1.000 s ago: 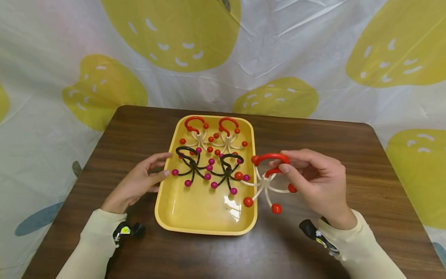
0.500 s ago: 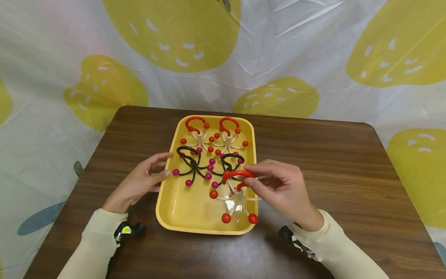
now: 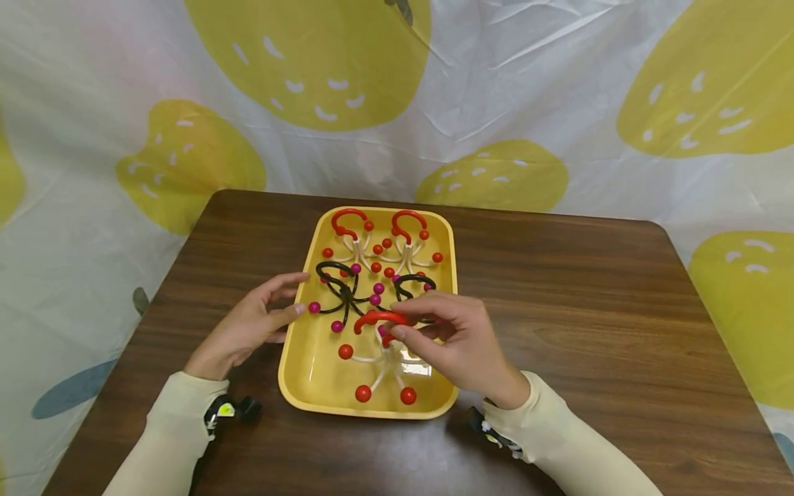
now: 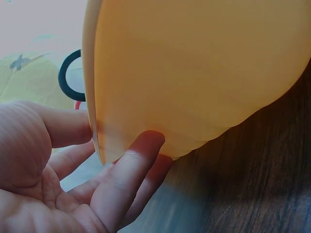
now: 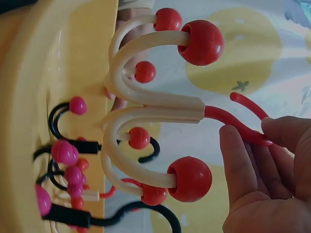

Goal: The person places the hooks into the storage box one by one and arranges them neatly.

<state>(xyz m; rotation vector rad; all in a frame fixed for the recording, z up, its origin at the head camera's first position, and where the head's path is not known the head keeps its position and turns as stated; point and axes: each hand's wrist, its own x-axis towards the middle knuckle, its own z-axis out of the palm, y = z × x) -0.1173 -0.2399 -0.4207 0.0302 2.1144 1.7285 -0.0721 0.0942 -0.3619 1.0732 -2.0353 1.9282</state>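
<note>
My right hand [image 3: 462, 341] pinches the red hook handle of a claw massager [image 5: 177, 108] with cream prongs and red ball tips. It hangs over the near part of the yellow tray [image 3: 322, 382], prongs spread downward. At the tray's left side my left hand [image 3: 245, 327] holds the wall; in the left wrist view the thumb is at the rim and fingers [image 4: 129, 172] lie on the outer wall. Inside the tray, two red-handled cream massagers [image 3: 356, 253] stand at the far end. Two black massagers [image 3: 344, 293] with magenta balls stand before them; the right one is partly hidden by my hand.
The tray sits on a dark wood table [image 3: 558, 289]. Behind it hangs a pale curtain [image 3: 384, 165] with yellow fruit prints. Small black cameras [image 3: 226, 410] are strapped to both wrists.
My right hand has carried the red-handled massager leftward, from the tray's right edge to above its near middle. The left hand stays at the tray's left side.
</note>
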